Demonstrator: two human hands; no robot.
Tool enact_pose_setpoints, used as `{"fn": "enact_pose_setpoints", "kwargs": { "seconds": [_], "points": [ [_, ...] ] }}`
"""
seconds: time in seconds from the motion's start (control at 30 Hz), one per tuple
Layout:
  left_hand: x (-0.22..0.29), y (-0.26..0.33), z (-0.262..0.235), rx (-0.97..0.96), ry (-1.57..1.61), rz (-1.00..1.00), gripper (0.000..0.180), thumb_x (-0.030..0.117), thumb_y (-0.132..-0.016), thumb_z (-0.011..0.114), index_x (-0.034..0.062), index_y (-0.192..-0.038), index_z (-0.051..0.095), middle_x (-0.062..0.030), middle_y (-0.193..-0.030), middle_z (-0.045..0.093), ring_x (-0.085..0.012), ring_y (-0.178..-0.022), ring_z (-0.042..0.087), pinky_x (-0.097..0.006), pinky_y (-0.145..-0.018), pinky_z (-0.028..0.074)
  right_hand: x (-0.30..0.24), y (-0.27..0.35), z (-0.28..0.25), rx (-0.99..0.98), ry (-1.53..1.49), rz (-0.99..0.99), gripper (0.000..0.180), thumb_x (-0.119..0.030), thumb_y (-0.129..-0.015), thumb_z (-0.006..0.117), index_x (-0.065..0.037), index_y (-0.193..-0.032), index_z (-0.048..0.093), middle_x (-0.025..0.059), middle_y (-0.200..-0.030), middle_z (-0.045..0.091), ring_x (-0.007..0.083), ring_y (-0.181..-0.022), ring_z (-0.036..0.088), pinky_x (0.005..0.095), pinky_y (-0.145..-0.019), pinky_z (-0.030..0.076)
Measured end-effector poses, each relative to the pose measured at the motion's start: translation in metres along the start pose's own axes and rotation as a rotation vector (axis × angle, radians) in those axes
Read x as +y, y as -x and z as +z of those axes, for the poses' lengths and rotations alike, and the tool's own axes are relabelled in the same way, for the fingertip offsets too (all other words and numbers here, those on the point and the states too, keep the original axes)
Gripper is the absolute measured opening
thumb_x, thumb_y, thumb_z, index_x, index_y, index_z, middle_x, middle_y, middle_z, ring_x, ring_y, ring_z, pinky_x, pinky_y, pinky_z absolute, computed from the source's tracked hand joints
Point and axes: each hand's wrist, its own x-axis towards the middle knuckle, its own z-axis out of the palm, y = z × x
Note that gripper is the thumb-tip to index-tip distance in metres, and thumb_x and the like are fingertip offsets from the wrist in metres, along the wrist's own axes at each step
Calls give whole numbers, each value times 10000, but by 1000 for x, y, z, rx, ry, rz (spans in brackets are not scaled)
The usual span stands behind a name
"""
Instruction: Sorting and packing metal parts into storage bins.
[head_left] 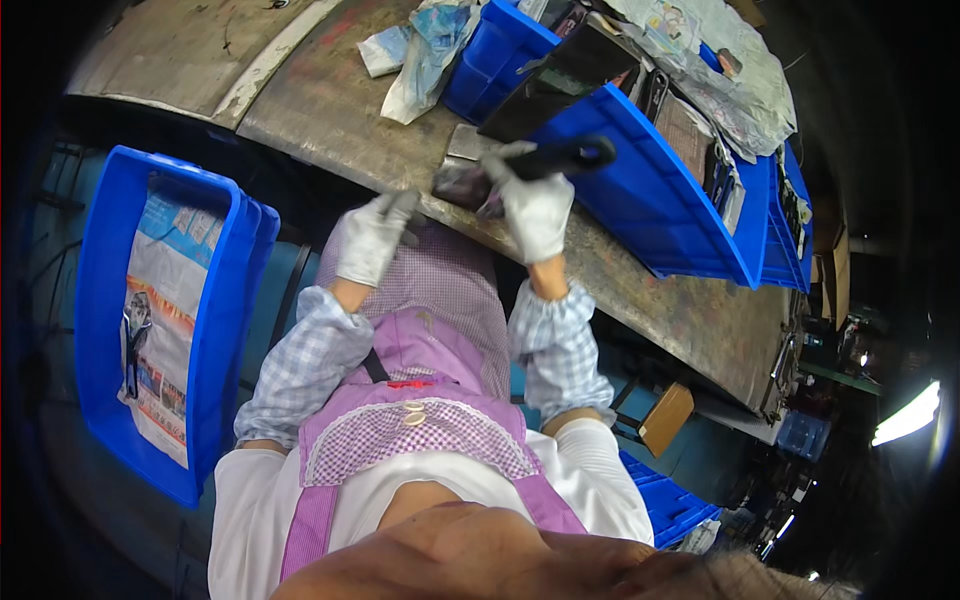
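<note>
My right hand [535, 212], in a white work glove, is closed at the bench edge around a black-handled tool. The tool's black handle [570, 155] points right and has a hole at its end. A dark, shiny part lies left of the fingers, too blurred to tell its kind. My left hand [372, 240], gloved too with greyed fingertips, is at the bench edge to the left, fingers apart and nothing seen in them. A small grey metal block [467, 141] rests on the bench just beyond the right hand.
The worn workbench [330, 130] runs diagonally across. Blue bins [640, 185] with dark flat pieces and paper stand tilted at the right; crumpled plastic [430, 60] lies behind. At my left is a blue crate [100, 330] lined with newspaper, holding a small black-handled item [133, 345].
</note>
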Motion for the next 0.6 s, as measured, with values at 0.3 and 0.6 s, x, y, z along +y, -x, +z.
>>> {"fn": "enact_pose_setpoints", "kwargs": {
  "seconds": [0.3, 0.6],
  "points": [
    [-1, -28, -7, 279, -736, 820, 209, 193, -911, 669, 89, -1082, 729, -46, -866, 747, -198, -690, 710, -274, -644, 549, -13, -19, 13, -13, 182, 98, 227, -204, -803, 765, -59, -959, 686, 138, -860, 741, 315, -784, 723, 392, -717, 566],
    [43, -38, 48, 242, -593, 384, 465, 497, -705, 844, 90, -787, 634, -65, -761, 672, -269, -726, 682, -384, -640, 525, 38, -17, -35, -39, -558, 285, 317, -99, -795, 777, -19, -1086, 681, 122, -988, 738, 219, -817, 723, 333, -729, 572]
  ]
}}
